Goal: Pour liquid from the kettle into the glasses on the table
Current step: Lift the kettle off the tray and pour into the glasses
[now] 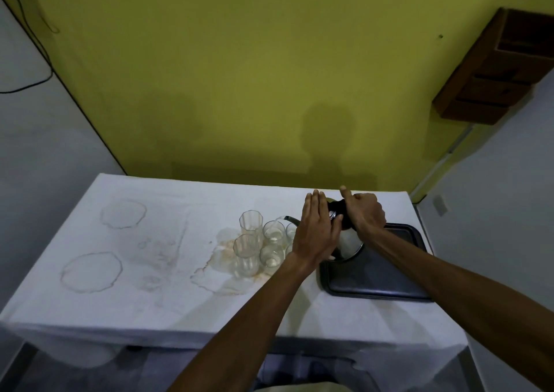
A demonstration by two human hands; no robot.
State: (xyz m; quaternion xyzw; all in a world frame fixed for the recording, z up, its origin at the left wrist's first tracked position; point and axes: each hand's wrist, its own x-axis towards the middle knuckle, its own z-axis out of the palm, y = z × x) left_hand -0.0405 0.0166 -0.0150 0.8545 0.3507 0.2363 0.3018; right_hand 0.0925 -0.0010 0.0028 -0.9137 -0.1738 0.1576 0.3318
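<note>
A steel kettle (349, 243) with a black handle is tilted to the left, its thin spout (290, 219) over a back glass (273, 232). A thin stream of clear liquid leaves the spout. My right hand (364, 211) is shut on the kettle's handle. My left hand (316, 229) lies flat, fingers stretched, on the kettle's lid and side. Several clear glasses stand in a cluster: two tall ribbed ones (250, 225) (245, 255) at the left, shorter ones (272, 258) beside them. Some glasses are partly hidden behind my left hand.
A dark tray (377, 283) lies under and in front of the kettle at the right. The white tablecloth (150, 286) has ring stains at the left and a wet brownish stain around the glasses. A yellow wall stands behind the table.
</note>
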